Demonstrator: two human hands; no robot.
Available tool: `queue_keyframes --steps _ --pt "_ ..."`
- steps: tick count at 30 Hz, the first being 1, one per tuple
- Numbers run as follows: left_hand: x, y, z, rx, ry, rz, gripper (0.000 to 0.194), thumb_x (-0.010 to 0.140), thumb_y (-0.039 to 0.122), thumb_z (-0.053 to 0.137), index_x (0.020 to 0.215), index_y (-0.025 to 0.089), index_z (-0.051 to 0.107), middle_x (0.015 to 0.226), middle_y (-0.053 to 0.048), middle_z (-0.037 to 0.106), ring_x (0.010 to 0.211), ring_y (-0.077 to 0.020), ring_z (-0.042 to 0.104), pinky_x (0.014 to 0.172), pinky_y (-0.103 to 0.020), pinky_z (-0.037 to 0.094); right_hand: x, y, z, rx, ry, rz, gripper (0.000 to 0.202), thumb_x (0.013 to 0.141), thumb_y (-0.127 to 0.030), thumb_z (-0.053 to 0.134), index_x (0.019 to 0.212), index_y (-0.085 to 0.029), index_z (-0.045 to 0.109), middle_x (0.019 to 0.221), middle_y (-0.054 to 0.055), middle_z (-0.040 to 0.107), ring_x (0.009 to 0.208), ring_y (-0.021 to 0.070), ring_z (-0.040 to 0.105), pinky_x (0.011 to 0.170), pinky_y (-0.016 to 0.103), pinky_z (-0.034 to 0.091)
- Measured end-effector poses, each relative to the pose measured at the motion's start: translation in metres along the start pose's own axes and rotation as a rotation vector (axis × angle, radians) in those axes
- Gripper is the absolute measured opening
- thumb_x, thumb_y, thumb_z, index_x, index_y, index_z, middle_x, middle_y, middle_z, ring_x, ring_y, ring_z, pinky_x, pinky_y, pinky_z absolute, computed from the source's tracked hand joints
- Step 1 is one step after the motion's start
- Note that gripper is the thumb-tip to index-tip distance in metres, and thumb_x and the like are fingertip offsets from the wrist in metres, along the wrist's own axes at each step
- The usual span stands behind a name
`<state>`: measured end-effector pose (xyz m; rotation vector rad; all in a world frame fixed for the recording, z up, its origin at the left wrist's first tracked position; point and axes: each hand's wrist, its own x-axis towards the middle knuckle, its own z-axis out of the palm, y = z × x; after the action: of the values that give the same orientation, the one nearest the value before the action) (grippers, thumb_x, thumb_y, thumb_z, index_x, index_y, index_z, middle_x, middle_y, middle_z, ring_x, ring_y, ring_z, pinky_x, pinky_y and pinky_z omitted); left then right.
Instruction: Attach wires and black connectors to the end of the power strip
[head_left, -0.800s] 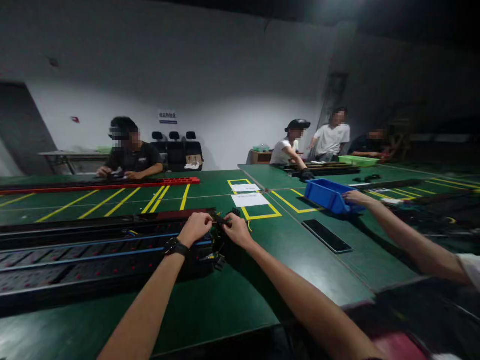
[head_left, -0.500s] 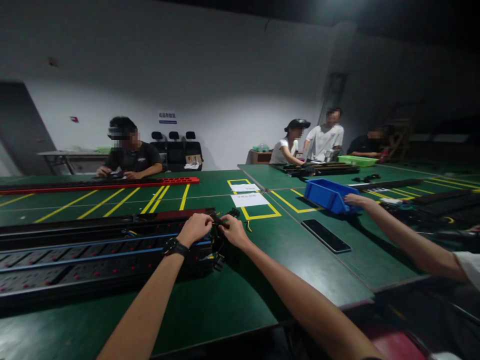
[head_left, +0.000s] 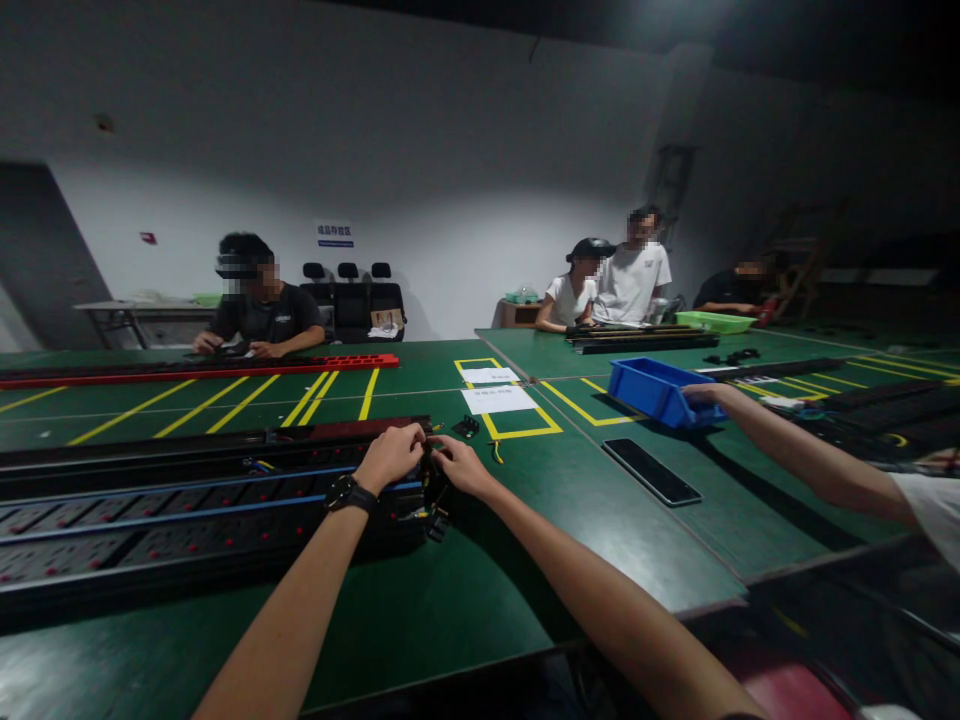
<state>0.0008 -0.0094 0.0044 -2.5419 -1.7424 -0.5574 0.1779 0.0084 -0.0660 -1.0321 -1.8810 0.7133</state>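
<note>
A broad green table point(head_left: 360, 630) fills most of the room in front of me, marked out with yellow lines point(head_left: 521, 434). The bundle of long black rails point(head_left: 225, 545) lies along its near left side, loose wires point(head_left: 427, 515) spilling from the right end. There the left hand point(head_left: 391, 458) and right hand point(head_left: 465, 465) meet, fingers bent and thumbs drawn in close; they touch that end, but I can't tell whether either grips a part. Just beyond the right hand sit a small black piece point(head_left: 466, 426) and a short yellow wire point(head_left: 497, 452), with 2 sheets of paper point(head_left: 500, 400) behind. To the right lies a phone point(head_left: 652, 472), near a blue bin point(head_left: 649, 390) with a neighbour's hand point(head_left: 703, 395) at its edge. Across the table, 4 people point(head_left: 270, 315) are gathered, and 3 dark chairs point(head_left: 349, 310) stand against the pale wall point(head_left: 442, 150) below a sign point(head_left: 334, 231).
</note>
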Motion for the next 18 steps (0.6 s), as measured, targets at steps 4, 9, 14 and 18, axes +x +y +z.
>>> queue_keyframes --steps 4,9,14,18 --pt "0.001 -0.003 0.002 -0.018 0.003 -0.015 0.021 0.087 0.022 0.05 0.097 0.024 0.068 0.09 -0.006 0.074 0.085 -0.0223 0.069 0.069 -0.028 0.045 0.006 0.013 0.005 0.109 -0.017 0.014 0.048 0.083 -0.007 0.048 0.125 -0.02 0.067 0.117 0.007 0.074 0.102 0.0205 0.069 0.094 0.035 0.054" --pt "0.004 -0.007 0.005 -0.052 0.006 -0.016 0.019 0.085 0.019 0.051 0.095 0.024 0.066 0.088 -0.004 0.073 0.083 -0.02 0.069 0.072 -0.026 0.044 0.008 0.021 0.008 0.233 -0.07 0.009 0.071 0.065 0.004 0.041 0.128 -0.021 0.065 0.123 0.005 0.071 0.107 0.0183 0.069 0.098 0.034 0.054" --pt "0.002 -0.006 0.003 -0.047 0.0 -0.031 0.017 0.085 0.02 0.052 0.094 0.024 0.065 0.088 -0.004 0.073 0.083 -0.0204 0.068 0.069 -0.026 0.043 0.005 0.019 0.005 0.272 -0.116 0.001 0.078 0.061 0.004 0.04 0.132 -0.02 0.063 0.12 0.006 0.073 0.105 0.0192 0.07 0.097 0.036 0.055" --pt "0.001 -0.002 0.0 -0.025 -0.01 -0.047 0.017 0.085 0.021 0.051 0.095 0.025 0.065 0.089 -0.005 0.073 0.084 -0.0215 0.068 0.067 -0.027 0.043 0.005 0.019 0.004 0.228 -0.111 -0.01 0.08 0.06 0.003 0.04 0.133 -0.021 0.063 0.119 0.006 0.074 0.106 0.0197 0.07 0.098 0.037 0.054"
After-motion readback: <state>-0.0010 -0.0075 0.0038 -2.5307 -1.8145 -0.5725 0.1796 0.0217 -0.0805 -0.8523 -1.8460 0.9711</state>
